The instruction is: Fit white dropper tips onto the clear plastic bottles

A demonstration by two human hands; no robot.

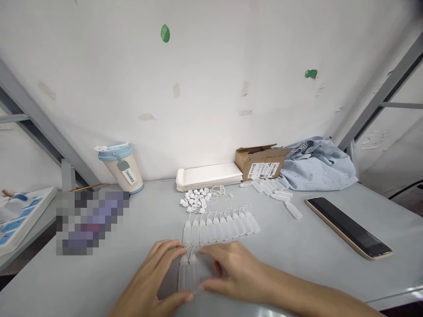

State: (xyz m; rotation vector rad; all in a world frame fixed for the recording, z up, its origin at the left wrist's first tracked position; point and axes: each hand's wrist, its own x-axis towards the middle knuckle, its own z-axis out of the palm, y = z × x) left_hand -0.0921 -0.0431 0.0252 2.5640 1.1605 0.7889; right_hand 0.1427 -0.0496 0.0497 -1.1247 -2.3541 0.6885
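Two small translucent plastic squeeze bottles, a left one [183, 275] and a right one [194, 274], lie side by side with thin white tubes curving from their necks. My left hand [155, 279] borders them on the left, its fingertips by the neck and its thumb near the base. On the right is my right hand [236, 270], index finger and thumb apart beside the right bottle. Both hands look open; whether the fingertips touch the bottles is hard to tell. Just beyond lies a row of similar bottles [220, 229] with tubes in their necks.
Behind the row are white caps [198, 199] and loose thin tubes [217, 193]. Further back stand a stack of white boxes [211, 175] and a cardboard box [264, 163]. More bottles [269, 187], a phone [348, 226], a blue cloth [317, 165] and a tumbler [123, 169] surround them.
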